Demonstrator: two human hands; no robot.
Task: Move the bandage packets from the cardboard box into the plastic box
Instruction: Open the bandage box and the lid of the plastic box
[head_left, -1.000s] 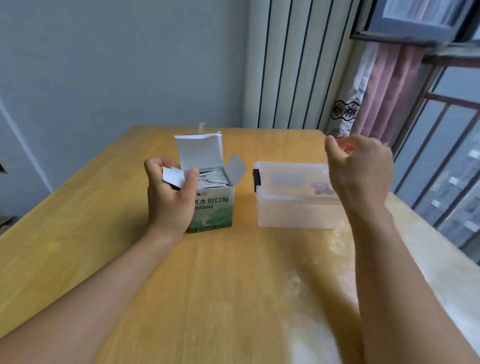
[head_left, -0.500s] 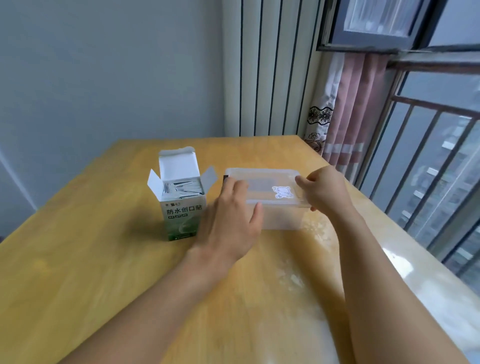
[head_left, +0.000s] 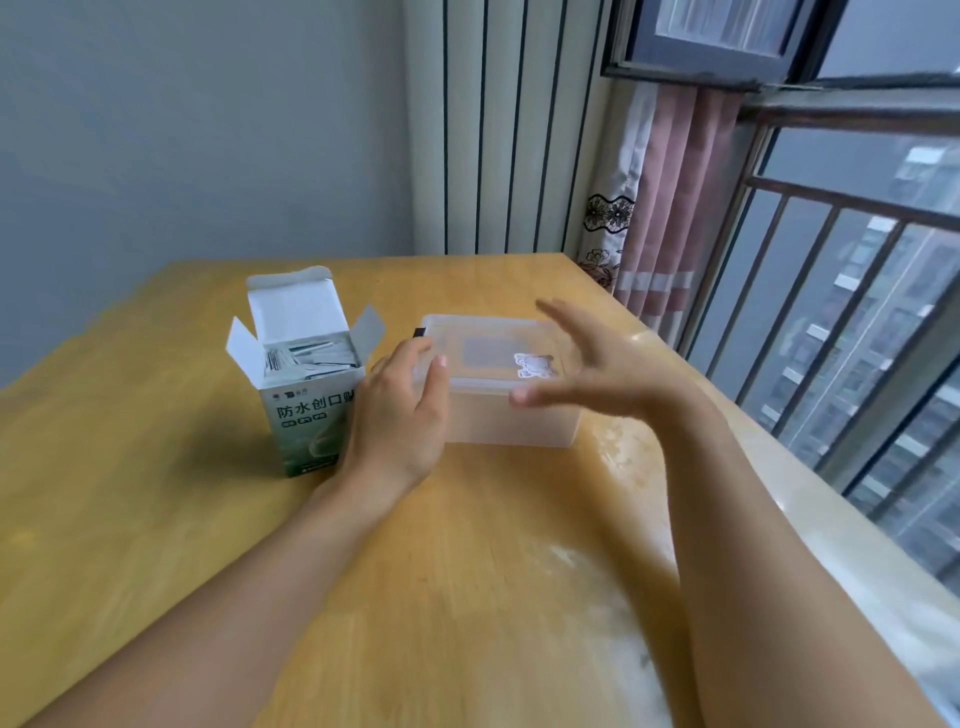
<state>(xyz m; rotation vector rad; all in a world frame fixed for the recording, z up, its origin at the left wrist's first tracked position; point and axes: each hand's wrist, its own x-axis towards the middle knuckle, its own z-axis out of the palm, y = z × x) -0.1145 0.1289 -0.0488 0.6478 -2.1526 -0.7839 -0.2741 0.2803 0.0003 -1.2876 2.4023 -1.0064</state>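
1. Your left hand (head_left: 400, 415) is gripping the near left corner of the plastic box (head_left: 511, 421), thumb on the lid's front edge and fingers curling over its left end.
2. Your right hand (head_left: 597, 371) is hovering spread open over the right part of the lid (head_left: 488, 332), fingers straight, holding nothing; whether it is touching the lid cannot be told.
3. The lid is lying shut on the plastic box, with a small sticker (head_left: 532, 364) showing just under your right palm.
4. The cardboard box (head_left: 306, 410) is standing upright just left of your left hand, flaps open.
5. The bandage packets (head_left: 311, 356) are sitting inside it.
6. Both boxes are resting on the wooden table (head_left: 156, 467).
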